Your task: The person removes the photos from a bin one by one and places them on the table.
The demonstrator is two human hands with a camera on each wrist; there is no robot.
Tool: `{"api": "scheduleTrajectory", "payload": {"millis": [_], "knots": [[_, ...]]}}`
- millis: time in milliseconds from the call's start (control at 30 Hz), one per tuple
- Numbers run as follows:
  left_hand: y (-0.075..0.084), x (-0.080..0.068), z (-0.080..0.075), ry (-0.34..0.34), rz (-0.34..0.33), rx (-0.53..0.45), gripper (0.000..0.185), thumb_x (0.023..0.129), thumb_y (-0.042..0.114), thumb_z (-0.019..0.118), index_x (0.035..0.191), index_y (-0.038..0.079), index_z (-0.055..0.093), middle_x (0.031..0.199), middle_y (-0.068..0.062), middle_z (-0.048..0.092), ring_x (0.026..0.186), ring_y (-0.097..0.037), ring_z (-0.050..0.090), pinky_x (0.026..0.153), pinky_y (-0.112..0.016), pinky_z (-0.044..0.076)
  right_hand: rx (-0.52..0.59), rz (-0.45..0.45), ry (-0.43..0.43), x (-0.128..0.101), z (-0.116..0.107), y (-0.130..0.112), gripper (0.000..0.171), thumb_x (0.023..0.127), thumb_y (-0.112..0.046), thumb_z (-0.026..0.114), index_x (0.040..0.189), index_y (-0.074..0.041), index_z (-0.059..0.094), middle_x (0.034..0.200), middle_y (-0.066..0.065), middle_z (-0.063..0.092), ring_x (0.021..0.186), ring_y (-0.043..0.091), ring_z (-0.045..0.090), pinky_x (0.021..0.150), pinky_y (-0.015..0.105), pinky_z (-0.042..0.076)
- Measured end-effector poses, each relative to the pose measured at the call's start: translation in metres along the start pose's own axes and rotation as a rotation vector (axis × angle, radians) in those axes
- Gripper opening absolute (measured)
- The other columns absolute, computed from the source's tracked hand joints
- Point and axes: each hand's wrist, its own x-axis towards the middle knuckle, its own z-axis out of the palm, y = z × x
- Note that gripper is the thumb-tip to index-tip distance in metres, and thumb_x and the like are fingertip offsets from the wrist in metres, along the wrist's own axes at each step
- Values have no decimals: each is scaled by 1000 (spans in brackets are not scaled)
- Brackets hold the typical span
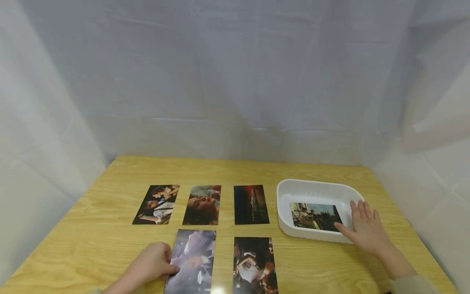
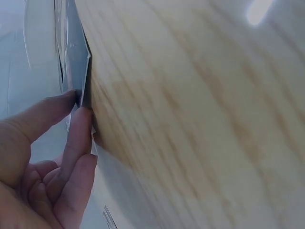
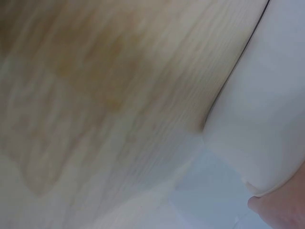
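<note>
Five photos lie on the wooden table (image 1: pixel 110 228): three in a back row and two nearer me. My left hand (image 1: pixel 167 263) pinches the left edge of the pale grey photo (image 1: pixel 192 261) in the front row. In the left wrist view the fingers (image 2: pixel 78 138) hold that photo's edge (image 2: pixel 82 62), lifted slightly off the wood. A white tray (image 1: pixel 312 188) on the right holds one photo (image 1: pixel 313 215). My right hand (image 1: pixel 358 218) rests flat on the tray's front right rim, fingers straight, thumb beside the photo inside. The right wrist view shows the tray's outer wall (image 3: pixel 267 119).
The back row holds a dark group photo (image 1: pixel 156 204), a face photo (image 1: pixel 202 205) and a dark red photo (image 1: pixel 251 204). A dark photo (image 1: pixel 254 265) lies in front beside the grey one. White sheeting walls in the table at the back and both sides.
</note>
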Motion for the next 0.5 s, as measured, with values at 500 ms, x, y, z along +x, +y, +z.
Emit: {"api": "scheduleTrajectory", "payload": {"millis": [500], "knots": [[0, 4, 1, -22, -7, 76, 32, 60, 23, 79, 57, 9, 50, 50, 1, 46, 47, -13, 41, 45, -26, 31, 3, 3, 7, 0, -1, 0, 90, 86, -51, 45, 131, 19, 13, 130, 44, 9, 121, 54, 7, 93, 62, 0]]}}
